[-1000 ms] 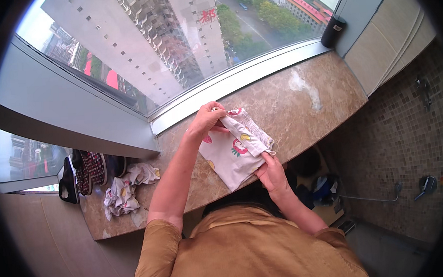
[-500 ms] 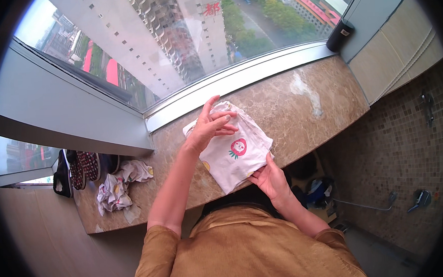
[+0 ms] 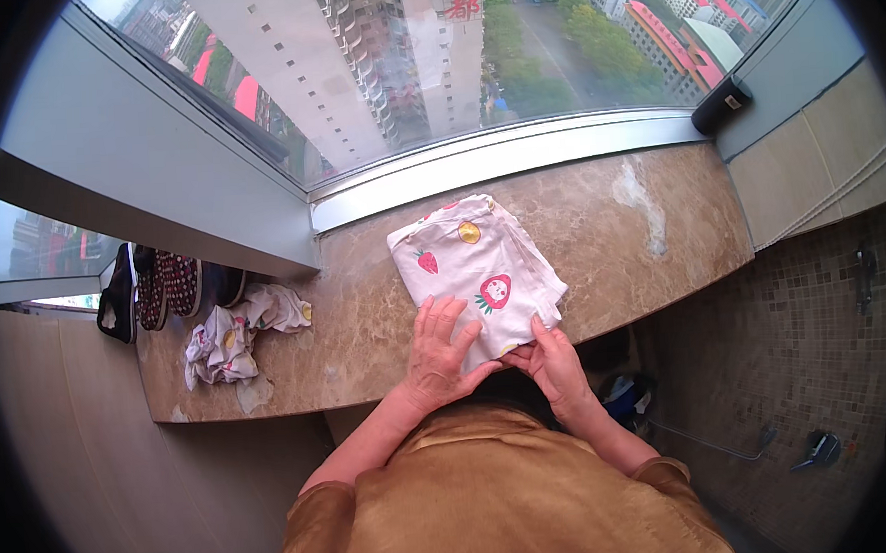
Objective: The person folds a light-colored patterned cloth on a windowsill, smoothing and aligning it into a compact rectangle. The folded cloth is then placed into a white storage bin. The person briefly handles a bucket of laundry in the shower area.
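Observation:
A folded pale pink garment (image 3: 450, 273), printed with strawberries and yellow fruit, lies on the brown marble ledge (image 3: 601, 238) in front of me. Its layers show along the right side, and its near edge reaches the ledge's front. My right hand (image 3: 551, 364) pinches the near right corner, thumb on top and fingers underneath. At the near left edge, my left hand (image 3: 442, 355) rests against the cloth with fingers spread and thumb pointing toward the right hand. Whether its thumb is under the fabric is hard to see.
A crumpled cloth (image 3: 223, 346) with a similar print lies at the ledge's left. Behind it stand several dark and dotted shoes (image 3: 168, 289). A black cylinder (image 3: 722, 108) sits in the right window corner. Below right is a tiled wall (image 3: 767, 340) with a metal tap (image 3: 821, 450).
My left hand has come from above the garment's far part back to its near left edge. The right hand keeps its hold at the near right corner. The view has shifted slightly.

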A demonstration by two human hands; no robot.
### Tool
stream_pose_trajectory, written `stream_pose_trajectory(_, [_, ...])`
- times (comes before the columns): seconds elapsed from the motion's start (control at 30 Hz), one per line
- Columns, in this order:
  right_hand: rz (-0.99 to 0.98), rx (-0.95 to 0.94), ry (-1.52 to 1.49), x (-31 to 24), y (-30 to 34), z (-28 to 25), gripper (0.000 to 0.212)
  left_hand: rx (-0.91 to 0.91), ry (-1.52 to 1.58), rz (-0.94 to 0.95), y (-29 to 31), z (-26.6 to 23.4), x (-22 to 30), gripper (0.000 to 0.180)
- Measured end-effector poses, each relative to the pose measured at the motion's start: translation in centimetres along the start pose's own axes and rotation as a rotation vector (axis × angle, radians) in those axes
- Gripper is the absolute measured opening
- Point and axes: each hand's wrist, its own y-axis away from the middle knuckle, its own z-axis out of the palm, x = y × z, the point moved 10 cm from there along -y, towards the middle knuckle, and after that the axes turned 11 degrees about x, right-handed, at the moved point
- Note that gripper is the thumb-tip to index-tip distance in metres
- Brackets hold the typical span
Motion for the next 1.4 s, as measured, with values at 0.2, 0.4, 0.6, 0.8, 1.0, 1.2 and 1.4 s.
stream_pose_trajectory(0.2, [-0.023,0.037,0.006,-0.6,0.6,-0.2,0.040,0.060,-0.117,0.055,1.6,0.7,0.3,0.050])
stream_pose_trajectory(0.4, [0.057,0.050,0.052,0.1,0.1,-2.0,0.036,0.139,-0.228,0.218,3.2,-0.5,1.0,0.032])
stream_pose_trajectory(0.6, [0.115,-0.082,0.627,-1.9,1.1,-2.5,0.032,0.019,-0.118,0.150,3.2,-1.9,1.2,0.024])
stream_pose_trajectory(0.8, [-0.808,0.134,1.185,-14.7,0.0,1.2,0.014,0.123,-0.145,0.057,0.1,-2.2,-1.7,0.047])
stream_pose_trajectory(1.0, [-1.485,-0.270,1.655,-9.4,-1.8,14.2,0.054,0.084,-0.342,-0.171,-2.5,1.3,-6.5,0.087])
stream_pose_trajectory(1.2, [-1.401,-0.341,1.897,-7.8,-7.8,12.7,0.072,0.036,-0.428,-0.309,-1.7,2.2,-9.0,0.099])
stream_pose_trajectory(1.4, [-1.395,-0.396,1.939,-8.1,-8.7,13.5,0.070,0.109,-0.441,-0.382,-1.5,0.6,-10.6,0.103])
